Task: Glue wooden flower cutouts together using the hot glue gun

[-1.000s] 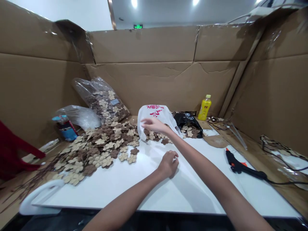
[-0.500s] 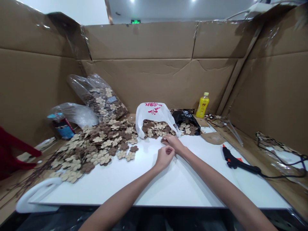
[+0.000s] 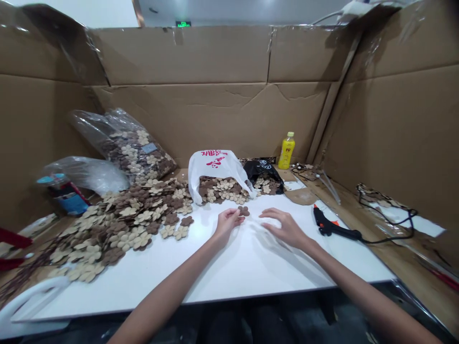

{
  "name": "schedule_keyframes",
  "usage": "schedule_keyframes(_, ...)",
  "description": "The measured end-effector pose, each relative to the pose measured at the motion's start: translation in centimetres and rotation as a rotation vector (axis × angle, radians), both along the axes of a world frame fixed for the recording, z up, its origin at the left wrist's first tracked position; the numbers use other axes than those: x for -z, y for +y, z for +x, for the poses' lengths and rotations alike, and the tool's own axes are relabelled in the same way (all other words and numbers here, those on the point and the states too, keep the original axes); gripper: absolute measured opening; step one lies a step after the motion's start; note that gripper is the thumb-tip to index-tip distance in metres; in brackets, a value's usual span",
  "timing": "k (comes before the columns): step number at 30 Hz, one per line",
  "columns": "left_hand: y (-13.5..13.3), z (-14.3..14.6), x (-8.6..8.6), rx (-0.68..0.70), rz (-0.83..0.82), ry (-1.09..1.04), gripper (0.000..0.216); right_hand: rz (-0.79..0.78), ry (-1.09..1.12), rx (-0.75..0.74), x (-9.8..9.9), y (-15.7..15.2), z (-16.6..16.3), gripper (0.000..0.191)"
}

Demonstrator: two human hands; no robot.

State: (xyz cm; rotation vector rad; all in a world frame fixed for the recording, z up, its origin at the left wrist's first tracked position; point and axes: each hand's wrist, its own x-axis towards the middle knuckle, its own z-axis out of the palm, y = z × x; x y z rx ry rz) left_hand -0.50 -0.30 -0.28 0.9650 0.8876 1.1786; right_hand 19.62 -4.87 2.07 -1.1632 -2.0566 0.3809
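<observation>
My left hand [image 3: 226,222] is curled on the white table [image 3: 222,267], its fingertips pinching a dark brown flower-shaped piece [image 3: 244,210]. My right hand [image 3: 285,228] hovers just to the right with fingers spread and nothing in it. Right behind both hands lies a white plastic bag with red print [image 3: 214,165], its mouth spilling brown and beige flower pieces [image 3: 224,188]. A large heap of the same flower pieces [image 3: 132,222] covers the left part of the table.
A black glue gun [image 3: 332,228] with its cord lies right of my right hand. A black bag [image 3: 264,171] and a yellow bottle [image 3: 287,150] stand at the back. Clear bags [image 3: 131,145] sit back left. Cardboard walls [image 3: 222,114] enclose the table.
My right hand has pulled back from the white bag and opened over the table. The brown flower piece now sits at my left hand's fingertips. The view has shifted right.
</observation>
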Motion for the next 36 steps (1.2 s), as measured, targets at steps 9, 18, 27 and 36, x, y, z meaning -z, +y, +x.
schedule_keyframes(9, 0.7, 0.5, 0.8, -0.038, 0.034, 0.054, 0.024, -0.071, -0.796, 0.821, 3.3, -6.8, 16.0, 0.047)
schedule_keyframes(18, 0.2, 0.4, 0.1, -0.048, 0.069, 0.098, 0.023, -0.088, -0.731, 0.7, 4.2, -5.5, 16.8, 0.058)
schedule_keyframes(27, 0.2, 0.4, 0.5, -0.008, 0.036, 0.05, 0.03, -0.069, -0.309, 0.55, 1.4, -4.8, 12.4, 0.036)
schedule_keyframes(36, 0.0, 0.4, 0.5, -0.041, 0.004, -0.001, 0.031, -0.315, 0.286, 0.37, 0.6, -2.3, -0.2, 0.014)
